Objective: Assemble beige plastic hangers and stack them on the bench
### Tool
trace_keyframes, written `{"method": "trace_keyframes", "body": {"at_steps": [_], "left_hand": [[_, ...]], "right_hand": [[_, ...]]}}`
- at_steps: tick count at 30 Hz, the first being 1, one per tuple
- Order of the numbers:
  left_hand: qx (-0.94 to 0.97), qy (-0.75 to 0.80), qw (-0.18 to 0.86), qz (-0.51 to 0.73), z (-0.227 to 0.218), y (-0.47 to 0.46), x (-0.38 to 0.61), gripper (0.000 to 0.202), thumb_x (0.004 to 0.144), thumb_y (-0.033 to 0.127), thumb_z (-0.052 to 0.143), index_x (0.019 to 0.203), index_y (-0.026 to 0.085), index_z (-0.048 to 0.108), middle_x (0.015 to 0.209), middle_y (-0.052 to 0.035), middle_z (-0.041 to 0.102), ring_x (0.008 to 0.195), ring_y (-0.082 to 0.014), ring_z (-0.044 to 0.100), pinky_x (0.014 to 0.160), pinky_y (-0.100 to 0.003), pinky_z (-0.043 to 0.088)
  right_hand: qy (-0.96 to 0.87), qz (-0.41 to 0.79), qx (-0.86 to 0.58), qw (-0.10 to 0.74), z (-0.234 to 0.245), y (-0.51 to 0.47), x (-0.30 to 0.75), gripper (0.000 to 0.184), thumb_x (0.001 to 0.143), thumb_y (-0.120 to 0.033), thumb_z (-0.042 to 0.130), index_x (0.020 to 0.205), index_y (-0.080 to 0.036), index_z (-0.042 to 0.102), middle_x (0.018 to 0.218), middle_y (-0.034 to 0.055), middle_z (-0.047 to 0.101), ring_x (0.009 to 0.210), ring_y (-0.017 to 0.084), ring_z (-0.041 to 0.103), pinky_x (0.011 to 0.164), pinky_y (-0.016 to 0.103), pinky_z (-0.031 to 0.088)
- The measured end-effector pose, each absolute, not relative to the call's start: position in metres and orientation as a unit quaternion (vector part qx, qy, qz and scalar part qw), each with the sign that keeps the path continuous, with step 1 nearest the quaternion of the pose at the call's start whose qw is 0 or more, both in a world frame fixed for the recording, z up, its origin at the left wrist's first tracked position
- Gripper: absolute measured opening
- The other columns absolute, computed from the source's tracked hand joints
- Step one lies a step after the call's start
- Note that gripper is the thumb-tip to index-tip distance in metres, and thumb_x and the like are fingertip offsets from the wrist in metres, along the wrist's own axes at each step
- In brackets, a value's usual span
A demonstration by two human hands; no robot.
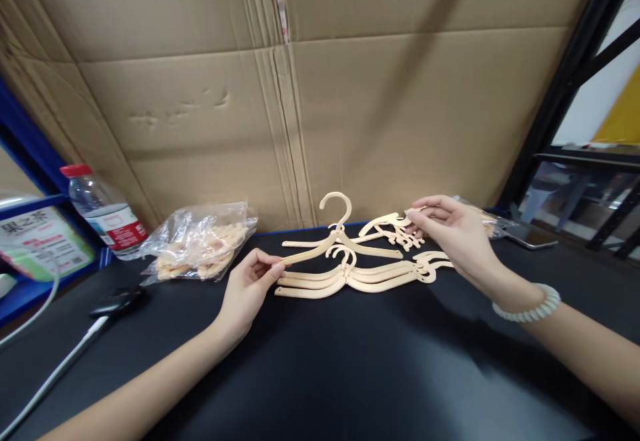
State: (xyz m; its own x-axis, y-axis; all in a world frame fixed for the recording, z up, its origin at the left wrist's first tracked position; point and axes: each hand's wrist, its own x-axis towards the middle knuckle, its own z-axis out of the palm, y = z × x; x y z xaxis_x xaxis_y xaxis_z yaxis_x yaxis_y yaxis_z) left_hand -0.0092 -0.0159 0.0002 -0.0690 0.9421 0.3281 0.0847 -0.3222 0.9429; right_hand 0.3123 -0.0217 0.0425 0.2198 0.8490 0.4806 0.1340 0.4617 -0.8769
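My left hand (246,289) pinches the left arm tip of a cream plastic hanger (336,236), lifting that end so its hook stands up. My right hand (453,226) grips the right end of the same hanger, fingers closed on it. Below it, a small stack of matching hangers (350,277) lies flat on the black table (320,368). More cream hanger parts (400,234) lie just under my right fingers. A white bead bracelet (527,306) sits on my right wrist.
A clear plastic bag of hangers (200,241) lies at the left. A water bottle with a red cap (103,211) stands at the far left. A black device with a white cable (117,301) rests near the left edge. A cardboard wall (320,94) backs the table; a phone (533,238) lies right.
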Motion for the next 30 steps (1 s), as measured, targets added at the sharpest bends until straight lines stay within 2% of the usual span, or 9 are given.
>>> {"method": "trace_keyframes", "body": {"at_steps": [6, 11, 13, 15, 17, 19, 22, 26, 30], "left_hand": [[0.567, 0.449, 0.374, 0.581, 0.002, -0.016, -0.008, 0.027, 0.063, 0.03, 0.079, 0.071, 0.016, 0.057, 0.07, 0.0008, 0.065, 0.065, -0.0123, 0.06, 0.065, -0.024, 0.047], [0.566, 0.445, 0.374, 0.585, 0.002, -0.016, -0.007, 0.027, 0.062, 0.03, 0.079, 0.07, 0.016, 0.057, 0.069, 0.0015, 0.065, 0.064, -0.012, 0.06, 0.064, -0.023, 0.046], [0.566, 0.445, 0.376, 0.583, 0.003, -0.016, -0.007, 0.027, 0.063, 0.03, 0.079, 0.07, 0.016, 0.057, 0.068, 0.0017, 0.065, 0.063, -0.0117, 0.059, 0.063, -0.022, 0.046], [0.567, 0.444, 0.378, 0.582, 0.002, -0.016, -0.007, 0.027, 0.063, 0.03, 0.079, 0.07, 0.016, 0.057, 0.067, 0.0019, 0.065, 0.063, -0.0114, 0.059, 0.062, -0.022, 0.046], [0.567, 0.444, 0.379, 0.581, 0.002, -0.016, -0.007, 0.027, 0.064, 0.03, 0.078, 0.07, 0.016, 0.056, 0.066, 0.0022, 0.064, 0.062, -0.0111, 0.058, 0.062, -0.022, 0.045], [0.565, 0.445, 0.38, 0.581, 0.001, -0.016, -0.007, 0.027, 0.064, 0.03, 0.078, 0.07, 0.016, 0.056, 0.066, 0.0023, 0.064, 0.062, -0.0109, 0.058, 0.063, -0.022, 0.045], [0.565, 0.444, 0.383, 0.581, 0.0, -0.015, -0.008, 0.028, 0.064, 0.03, 0.079, 0.071, 0.016, 0.056, 0.069, 0.0016, 0.065, 0.063, -0.011, 0.058, 0.063, -0.022, 0.045], [0.565, 0.441, 0.388, 0.579, 0.0, -0.015, -0.009, 0.029, 0.063, 0.03, 0.08, 0.072, 0.016, 0.056, 0.07, 0.0011, 0.066, 0.061, -0.0107, 0.057, 0.061, -0.023, 0.044], [0.562, 0.442, 0.387, 0.582, -0.001, -0.015, -0.009, 0.029, 0.063, 0.03, 0.08, 0.07, 0.016, 0.056, 0.07, 0.001, 0.066, 0.06, -0.0107, 0.057, 0.061, -0.023, 0.044]], "right_hand": [[-0.536, 0.308, -0.417, 0.666, 0.038, -0.017, 0.316, 0.035, 0.07, -0.037, 0.078, 0.097, -0.019, 0.065, 0.072, 0.0002, 0.063, 0.061, 0.012, 0.059, 0.057, 0.026, 0.053], [-0.516, 0.349, -0.396, 0.674, 0.037, -0.016, 0.317, 0.026, 0.068, -0.037, 0.08, 0.084, -0.019, 0.07, 0.077, 0.0012, 0.063, 0.065, 0.01, 0.056, 0.061, 0.023, 0.051], [-0.505, 0.361, -0.394, 0.678, 0.039, -0.017, 0.318, 0.024, 0.069, -0.036, 0.079, 0.083, -0.019, 0.07, 0.073, -0.0004, 0.059, 0.059, 0.008, 0.051, 0.052, 0.02, 0.046], [-0.493, 0.375, -0.39, 0.681, 0.041, -0.019, 0.318, 0.02, 0.072, -0.035, 0.076, 0.082, -0.019, 0.067, 0.063, -0.0036, 0.052, 0.048, 0.005, 0.041, 0.041, 0.018, 0.036], [-0.48, 0.376, -0.388, 0.691, 0.044, -0.021, 0.317, 0.014, 0.075, -0.031, 0.073, 0.08, -0.019, 0.065, 0.055, -0.0062, 0.045, 0.042, 0.004, 0.035, 0.037, 0.018, 0.029], [-0.471, 0.376, -0.392, 0.695, 0.047, -0.022, 0.316, 0.009, 0.075, -0.026, 0.07, 0.079, -0.019, 0.065, 0.054, -0.0043, 0.049, 0.044, 0.006, 0.043, 0.04, 0.019, 0.033], [-0.47, 0.412, -0.395, 0.673, 0.047, -0.024, 0.314, 0.01, 0.075, -0.026, 0.065, 0.076, -0.016, 0.067, 0.066, 0.0043, 0.063, 0.058, 0.013, 0.058, 0.047, 0.023, 0.043], [-0.484, 0.427, -0.421, 0.637, 0.041, -0.022, 0.312, 0.017, 0.075, -0.033, 0.069, 0.075, -0.016, 0.067, 0.07, 0.0048, 0.064, 0.062, 0.013, 0.058, 0.05, 0.023, 0.044], [-0.495, 0.455, -0.419, 0.61, 0.032, -0.018, 0.311, 0.03, 0.062, -0.031, 0.083, 0.077, -0.019, 0.059, 0.073, 0.0021, 0.067, 0.064, 0.011, 0.058, 0.051, 0.021, 0.043]]}}
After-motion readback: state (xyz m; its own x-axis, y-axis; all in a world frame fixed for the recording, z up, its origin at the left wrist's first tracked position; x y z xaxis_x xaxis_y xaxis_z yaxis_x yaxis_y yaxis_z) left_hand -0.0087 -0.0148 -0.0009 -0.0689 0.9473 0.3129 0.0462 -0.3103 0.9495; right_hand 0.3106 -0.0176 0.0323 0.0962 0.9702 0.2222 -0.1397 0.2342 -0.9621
